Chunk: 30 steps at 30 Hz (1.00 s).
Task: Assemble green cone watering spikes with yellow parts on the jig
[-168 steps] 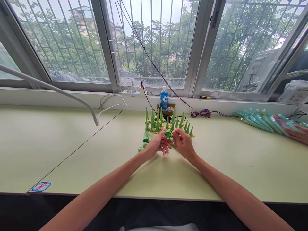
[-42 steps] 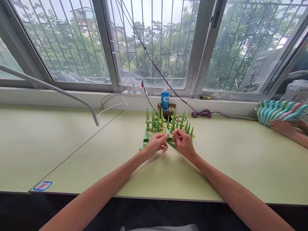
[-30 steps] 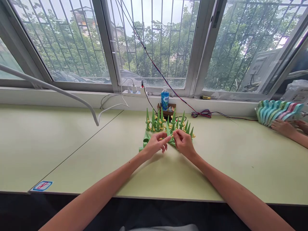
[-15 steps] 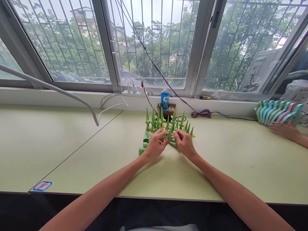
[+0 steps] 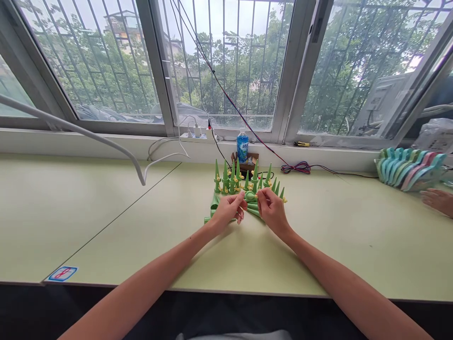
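Note:
Both my hands meet over a cluster of green plastic cones [image 5: 226, 178] that stand upright with small yellow pieces on them, at the middle of the pale green table [image 5: 106, 222]. My left hand [image 5: 228, 212] pinches one green cone piece [image 5: 249, 195] from the left. From the right, my right hand [image 5: 272, 211] pinches the same piece, and a small yellow part shows at its fingertips. More green cones [image 5: 213, 208] lie flat beside my left hand.
A blue-labelled bottle [image 5: 242, 146] and a small brown box stand behind the cones by the window sill. Red and black cables [image 5: 296, 166] run along the sill. At the far right, another person's hand [image 5: 437, 200] rests near a fan of teal and pink items [image 5: 406, 165].
The cone between my fingers has tipped from upright to lying sideways. The other person's hand has drawn back to the right, away from the fanned teal items.

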### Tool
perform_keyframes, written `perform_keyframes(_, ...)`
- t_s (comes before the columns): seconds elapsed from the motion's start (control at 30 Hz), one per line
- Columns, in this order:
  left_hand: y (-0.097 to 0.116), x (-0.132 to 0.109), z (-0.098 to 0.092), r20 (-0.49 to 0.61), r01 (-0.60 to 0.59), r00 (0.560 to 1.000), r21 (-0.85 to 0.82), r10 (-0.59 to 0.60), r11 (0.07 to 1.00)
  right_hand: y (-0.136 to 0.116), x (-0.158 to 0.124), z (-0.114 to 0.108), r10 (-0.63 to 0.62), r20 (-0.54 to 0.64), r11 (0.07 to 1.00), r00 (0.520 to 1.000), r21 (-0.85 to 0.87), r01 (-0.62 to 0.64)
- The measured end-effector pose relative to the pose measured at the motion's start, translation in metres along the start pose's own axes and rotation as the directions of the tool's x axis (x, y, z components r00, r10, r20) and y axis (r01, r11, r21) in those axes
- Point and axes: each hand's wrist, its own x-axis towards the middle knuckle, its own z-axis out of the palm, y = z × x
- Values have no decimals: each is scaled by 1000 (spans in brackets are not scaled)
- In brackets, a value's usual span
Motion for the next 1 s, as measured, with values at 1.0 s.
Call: perform_keyframes(1.0, -6, -2, -4, 44, -319, 945, 351, 325, 881, 2, 1, -1, 13, 90, 997, 996, -71, -7)
